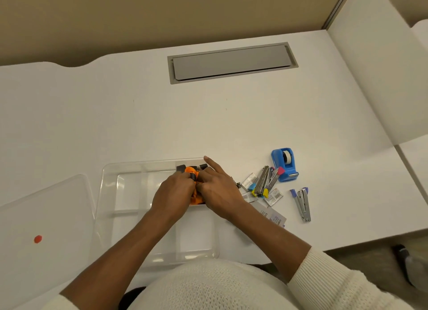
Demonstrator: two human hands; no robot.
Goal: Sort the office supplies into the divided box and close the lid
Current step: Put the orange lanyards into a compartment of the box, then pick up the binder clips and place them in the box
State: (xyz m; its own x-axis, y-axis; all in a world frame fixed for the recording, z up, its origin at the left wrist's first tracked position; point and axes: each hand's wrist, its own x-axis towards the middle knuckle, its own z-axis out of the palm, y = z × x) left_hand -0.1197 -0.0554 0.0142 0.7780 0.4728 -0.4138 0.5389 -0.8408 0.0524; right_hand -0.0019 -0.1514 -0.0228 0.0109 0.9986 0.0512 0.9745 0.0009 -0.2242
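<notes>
A clear divided box (108, 194) sits on the white desk in front of me. Both hands are over its far right compartment. My left hand (172, 194) and my right hand (218, 189) press on an orange and black item (192, 171) there, largely hidden by the fingers; what it is I cannot tell. The right index finger points outward past the box rim. The clear lid (44, 217), with a red dot sticker, lies flat to the left of the box. Staplers (264, 180), one more stapler (303, 203), small staple boxes (274, 196) and a blue tape dispenser (284, 164) lie right of the box.
A grey cable hatch (231, 63) is set into the desk at the back. A white partition (370, 78) rises on the right. Some printed paper cards (275, 217) lie beside my right forearm. The desk's front edge runs near my body.
</notes>
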